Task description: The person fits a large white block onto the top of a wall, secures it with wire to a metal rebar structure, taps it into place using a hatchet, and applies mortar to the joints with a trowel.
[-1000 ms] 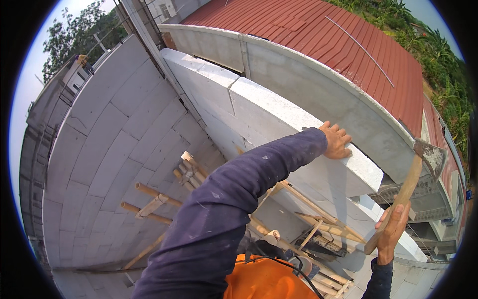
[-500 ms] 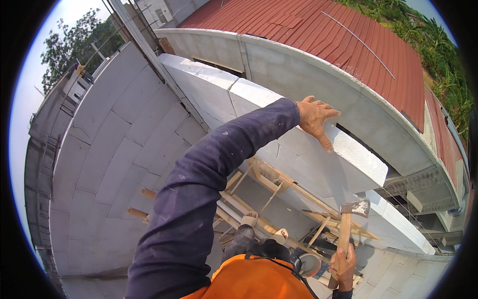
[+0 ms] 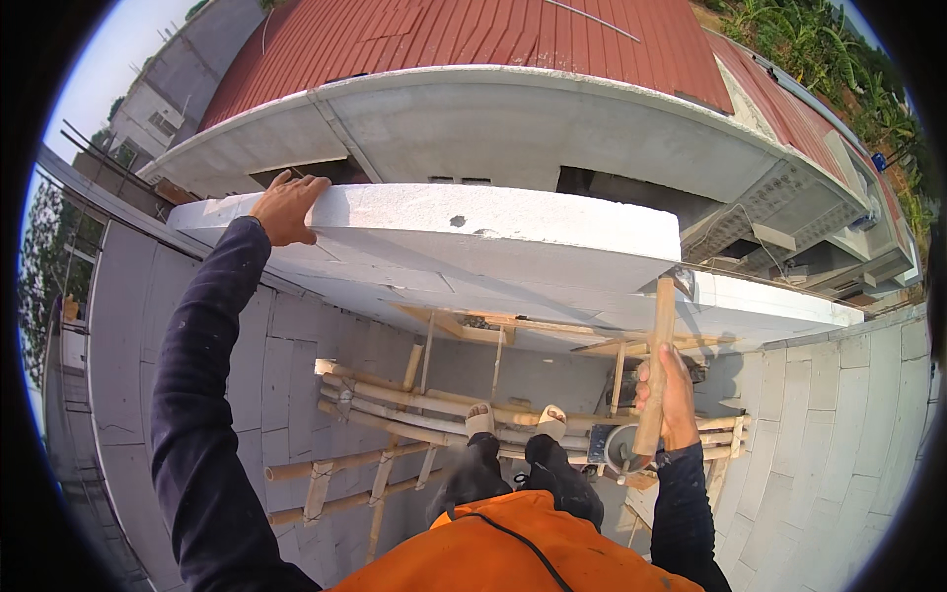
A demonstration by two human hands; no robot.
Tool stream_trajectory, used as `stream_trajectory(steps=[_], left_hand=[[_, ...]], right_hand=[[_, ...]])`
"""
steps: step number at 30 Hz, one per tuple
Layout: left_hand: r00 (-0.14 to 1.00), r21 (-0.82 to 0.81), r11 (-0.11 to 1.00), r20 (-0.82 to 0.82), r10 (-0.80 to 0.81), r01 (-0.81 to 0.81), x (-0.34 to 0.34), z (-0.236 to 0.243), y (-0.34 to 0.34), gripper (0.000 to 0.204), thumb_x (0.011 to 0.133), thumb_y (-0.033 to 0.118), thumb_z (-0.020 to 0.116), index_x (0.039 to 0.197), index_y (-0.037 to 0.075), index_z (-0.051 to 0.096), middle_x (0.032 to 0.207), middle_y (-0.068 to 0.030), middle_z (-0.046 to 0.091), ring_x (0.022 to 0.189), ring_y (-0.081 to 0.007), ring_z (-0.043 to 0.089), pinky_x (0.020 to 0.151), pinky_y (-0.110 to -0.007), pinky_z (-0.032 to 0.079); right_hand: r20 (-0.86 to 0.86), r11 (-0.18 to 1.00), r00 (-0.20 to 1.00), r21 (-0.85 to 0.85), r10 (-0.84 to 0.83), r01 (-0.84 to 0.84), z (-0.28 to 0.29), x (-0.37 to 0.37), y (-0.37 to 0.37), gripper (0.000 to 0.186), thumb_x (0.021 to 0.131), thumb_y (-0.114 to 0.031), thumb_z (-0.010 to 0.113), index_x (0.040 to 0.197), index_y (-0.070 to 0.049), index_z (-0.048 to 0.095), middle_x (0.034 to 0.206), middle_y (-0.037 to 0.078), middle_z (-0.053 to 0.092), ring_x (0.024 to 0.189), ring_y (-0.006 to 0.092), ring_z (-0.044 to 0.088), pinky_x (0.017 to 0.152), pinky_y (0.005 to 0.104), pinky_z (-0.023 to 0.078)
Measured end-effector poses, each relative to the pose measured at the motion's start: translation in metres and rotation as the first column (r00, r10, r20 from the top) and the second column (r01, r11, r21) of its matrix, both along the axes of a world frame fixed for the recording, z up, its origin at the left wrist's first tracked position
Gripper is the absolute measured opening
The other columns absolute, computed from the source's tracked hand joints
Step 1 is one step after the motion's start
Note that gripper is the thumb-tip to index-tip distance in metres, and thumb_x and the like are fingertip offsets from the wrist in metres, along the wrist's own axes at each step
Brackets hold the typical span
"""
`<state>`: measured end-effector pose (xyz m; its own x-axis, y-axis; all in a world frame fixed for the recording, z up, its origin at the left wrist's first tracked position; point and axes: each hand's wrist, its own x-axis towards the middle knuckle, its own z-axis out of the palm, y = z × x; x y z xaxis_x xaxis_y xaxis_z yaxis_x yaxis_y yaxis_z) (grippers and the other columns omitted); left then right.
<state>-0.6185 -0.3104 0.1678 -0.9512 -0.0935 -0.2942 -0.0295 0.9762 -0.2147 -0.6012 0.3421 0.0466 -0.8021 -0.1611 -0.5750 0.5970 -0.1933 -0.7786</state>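
My left hand [image 3: 286, 212] grips the top edge of a white block [image 3: 493, 215], fingers bent over it and thumb on the near face. My right hand [image 3: 669, 385] is closed round the wooden handle of a hammer-like hatchet [image 3: 663, 311], held upright with its metal head against or very near the block's right end. The block sits on a white block wall [image 3: 779, 308]. A small dark chip mark shows in the block's upper face. Below, my sandalled feet stand on bamboo scaffolding, and my orange top fills the bottom of the view.
Grey block walls [image 3: 133, 335] rise on both sides. Bamboo poles [image 3: 385, 407] and timber braces [image 3: 619, 365] lie below, with a bucket [image 3: 621, 449] near my right foot. Beyond the wall are a neighbouring concrete building with a red metal roof [image 3: 464, 39] and greenery at the upper right.
My view has swung round to face the wall squarely. My left hand has moved left along the block, and the hatchet has risen from below the block's end to that end.
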Motion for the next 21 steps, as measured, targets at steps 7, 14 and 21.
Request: stream_trajectory(steps=[7, 14, 21], left_hand=[[0.991, 0.095, 0.990, -0.092, -0.097, 0.106, -0.008, -0.002, 0.005, 0.093, 0.068, 0.020, 0.094, 0.148, 0.004, 0.049, 0.137, -0.0197, 0.063, 0.135, -0.0417, 0.059, 0.123, -0.050, 0.040], [0.990, 0.111, 0.986, -0.085, -0.112, 0.122, -0.007, 0.003, -0.003, 0.092, 0.066, 0.022, 0.093, 0.145, 0.003, 0.050, 0.134, -0.0203, 0.063, 0.129, -0.0436, 0.060, 0.117, -0.048, 0.045], [0.982, 0.087, 0.985, -0.129, -0.137, 0.149, -0.005, 0.001, -0.002, 0.094, 0.067, 0.023, 0.091, 0.149, 0.002, 0.050, 0.136, -0.0204, 0.063, 0.130, -0.0428, 0.061, 0.114, -0.049, 0.047]], right_hand=[[-0.151, 0.940, 0.930, 0.023, -0.334, 0.341, -0.003, -0.039, 0.082, 0.042, 0.111, -0.047, 0.061, 0.133, -0.011, 0.056, 0.084, 0.002, 0.061, 0.056, 0.0113, 0.055, 0.045, 0.0275, 0.048], [-0.054, 0.986, 0.990, 0.098, -0.126, 0.131, -0.005, -0.036, 0.033, 0.046, 0.110, -0.047, 0.061, 0.136, -0.009, 0.056, 0.081, 0.003, 0.059, 0.056, 0.0127, 0.055, 0.046, 0.0294, 0.048], [-0.036, 0.985, 0.991, 0.116, -0.128, 0.131, 0.012, -0.038, 0.072, 0.046, 0.108, -0.049, 0.063, 0.133, -0.010, 0.060, 0.079, 0.003, 0.059, 0.057, 0.0133, 0.057, 0.047, 0.0303, 0.049]])
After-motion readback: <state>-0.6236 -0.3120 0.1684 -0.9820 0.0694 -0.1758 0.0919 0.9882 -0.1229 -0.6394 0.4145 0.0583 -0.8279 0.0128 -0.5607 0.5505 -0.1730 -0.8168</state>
